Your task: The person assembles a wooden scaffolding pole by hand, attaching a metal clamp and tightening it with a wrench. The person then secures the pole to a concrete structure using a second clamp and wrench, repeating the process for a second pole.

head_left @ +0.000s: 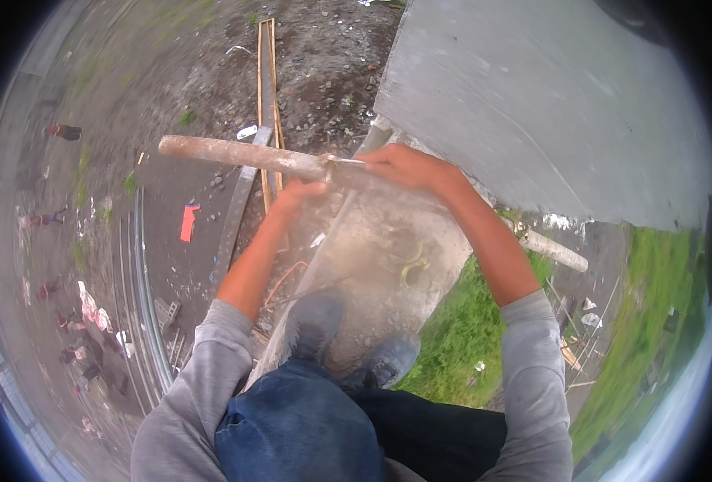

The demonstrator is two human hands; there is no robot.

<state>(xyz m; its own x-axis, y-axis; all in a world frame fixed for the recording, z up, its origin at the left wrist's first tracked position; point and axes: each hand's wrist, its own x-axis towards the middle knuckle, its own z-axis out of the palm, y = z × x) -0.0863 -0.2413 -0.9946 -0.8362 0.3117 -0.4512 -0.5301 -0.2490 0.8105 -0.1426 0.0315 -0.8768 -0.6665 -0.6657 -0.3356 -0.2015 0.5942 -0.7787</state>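
A round, dirty pale pole [243,156] lies crosswise in front of me, its left end sticking out over the drop. My left hand [301,193] is at the underside of the pole, its fingers smeared by motion. Over the pole, my right hand [404,166] is closed by a thin pale strip [346,161], near a band-like spot around the pole. What lies in its fingers is hidden. Beyond my right forearm a similar pale pole end [557,249] shows; whether it is the same pole I cannot tell. Below my hands is the dusty concrete ledge [372,301].
My shoes [314,325] stand on the narrow ledge, with ground far below on both sides. A large grey concrete face [533,104] rises at the right. Yellowish loops [412,269] lie on the ledge. Planks [266,88], metal pipes [147,305] and several people [65,131] are down left.
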